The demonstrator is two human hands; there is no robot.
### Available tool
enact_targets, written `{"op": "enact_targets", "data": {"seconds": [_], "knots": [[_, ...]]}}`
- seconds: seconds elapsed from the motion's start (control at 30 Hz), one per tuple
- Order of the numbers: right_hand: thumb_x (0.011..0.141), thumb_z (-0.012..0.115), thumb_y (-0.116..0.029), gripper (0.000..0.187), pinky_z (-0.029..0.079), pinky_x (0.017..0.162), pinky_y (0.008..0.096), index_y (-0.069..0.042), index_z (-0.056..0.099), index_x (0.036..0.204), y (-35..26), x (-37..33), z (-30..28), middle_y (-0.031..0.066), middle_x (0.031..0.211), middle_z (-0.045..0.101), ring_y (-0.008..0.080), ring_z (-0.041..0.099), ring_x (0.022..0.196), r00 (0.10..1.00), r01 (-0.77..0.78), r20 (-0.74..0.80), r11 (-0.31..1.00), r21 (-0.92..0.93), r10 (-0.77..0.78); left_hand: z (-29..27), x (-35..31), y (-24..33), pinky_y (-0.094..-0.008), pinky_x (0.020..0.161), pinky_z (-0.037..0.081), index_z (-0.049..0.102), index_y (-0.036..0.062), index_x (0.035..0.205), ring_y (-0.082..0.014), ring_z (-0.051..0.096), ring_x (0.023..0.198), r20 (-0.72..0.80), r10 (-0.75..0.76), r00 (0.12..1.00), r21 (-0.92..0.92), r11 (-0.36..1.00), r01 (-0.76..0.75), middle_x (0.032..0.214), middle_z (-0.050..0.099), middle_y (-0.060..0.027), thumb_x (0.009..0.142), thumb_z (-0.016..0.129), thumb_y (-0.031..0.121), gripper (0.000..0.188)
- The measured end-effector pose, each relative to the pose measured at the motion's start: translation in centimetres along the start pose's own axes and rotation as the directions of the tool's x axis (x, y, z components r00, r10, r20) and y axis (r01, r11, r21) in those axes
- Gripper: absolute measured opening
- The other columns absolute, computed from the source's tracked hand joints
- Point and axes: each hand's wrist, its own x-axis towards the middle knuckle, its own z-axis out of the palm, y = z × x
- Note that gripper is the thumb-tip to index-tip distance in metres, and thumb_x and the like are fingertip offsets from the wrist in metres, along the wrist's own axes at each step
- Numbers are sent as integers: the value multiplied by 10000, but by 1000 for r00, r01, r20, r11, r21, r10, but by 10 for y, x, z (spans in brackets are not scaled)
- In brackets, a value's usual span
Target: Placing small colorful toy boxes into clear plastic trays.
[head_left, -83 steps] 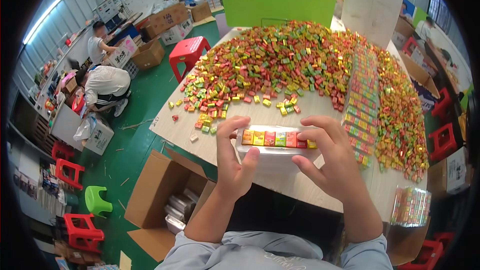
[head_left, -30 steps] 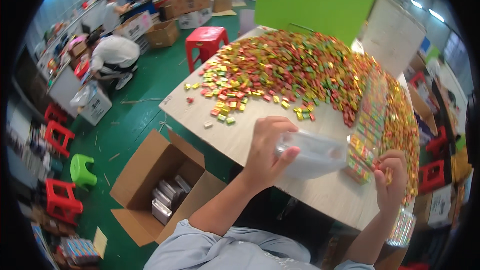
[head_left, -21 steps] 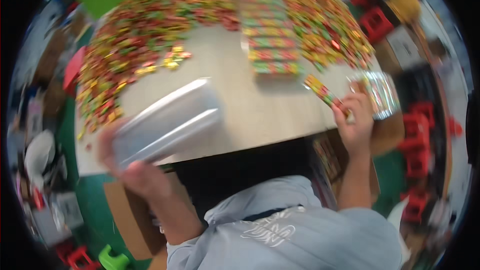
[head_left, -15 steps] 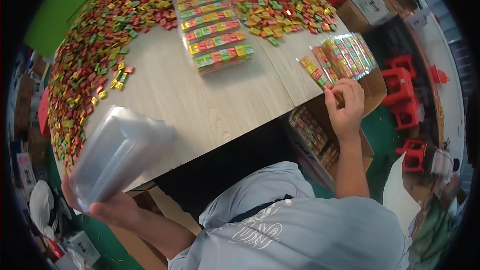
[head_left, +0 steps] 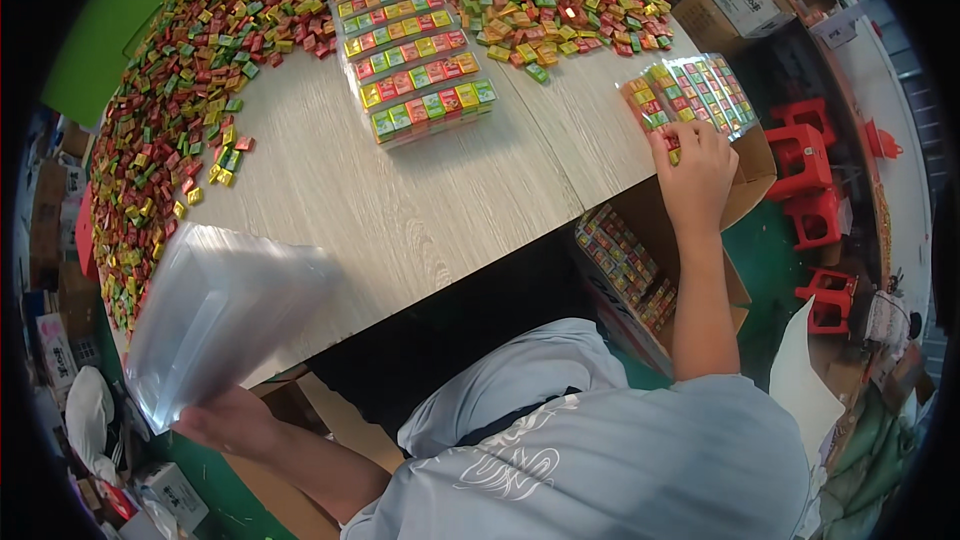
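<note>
My left hand (head_left: pixel 228 422) grips the lower end of a stack of clear plastic trays (head_left: pixel 200 310), tilted over the table's near left edge. My right hand (head_left: pixel 698 175) is at the table's right edge, its fingers closed on a row of small wrapped sweets (head_left: pixel 655 120), partly hidden by the hand. That row lies against filled clear packs of sweets (head_left: pixel 705 90). In the middle of the table stands a long line of clear trays filled with red, yellow and green sweets (head_left: pixel 425 75).
Loose wrapped sweets are heaped at the left (head_left: pixel 170 130) and the back right (head_left: pixel 550 0) of the pale wooden table (head_left: pixel 400 200). Below its right edge, an open carton (head_left: pixel 625 270) holds more packed sweets. Red stools (head_left: pixel 800 165) stand on the green floor at the right.
My right hand has moved slightly up, and the row of sweets, earlier sticking out to the left, now sits against the packs. The clear trays in my left hand have shifted slightly left.
</note>
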Motion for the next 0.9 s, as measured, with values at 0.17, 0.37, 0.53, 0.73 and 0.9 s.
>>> {"op": "enact_targets", "data": {"seconds": [0.17,0.37,0.53,0.73,0.9], "knots": [[950,761,-302,199,465,918,441,-126,717,1030,-5,-1,1,35,1089,637,266,613,1054,995,-70,74,997,-32,72,-13,-10,-19,-529,1234,349,375,27,1602,-351,480,1445,-16,-7,1000,0,1000,7,1611,448,-193,1023,616,584,839],[935,777,-321,250,471,937,458,-121,708,1066,-7,-1,1,65,1174,612,288,592,1123,996,-61,67,997,-53,64,-18,-13,-24,-520,1231,360,410,38,1586,-333,480,1445,-1,-74,997,-123,990,73,1583,492,-150,1012,655,554,810],[929,780,-328,259,481,945,471,-120,707,1065,-7,0,-2,78,1175,611,306,598,1147,993,-56,104,997,-43,61,-36,-31,-51,-511,1234,356,424,38,1578,-319,487,1438,40,-38,998,-152,987,44,1582,487,-147,1002,688,491,779],[972,738,-273,205,483,939,486,-97,698,1069,-10,7,-2,115,1163,624,345,607,1127,998,-10,67,1000,-4,10,-29,-43,-25,-447,1161,431,488,3,1504,-278,557,1343,237,-182,954,70,983,170,1483,563,-160,880,871,222,763],[975,669,-64,97,485,933,421,-19,666,1060,-54,35,-13,153,1133,626,334,611,1064,990,142,-70,844,517,-124,-34,-37,-14,-400,1020,541,592,-20,1376,-258,669,1161,396,-459,795,266,886,379,1273,694,-126,827,905,131,650]]}}
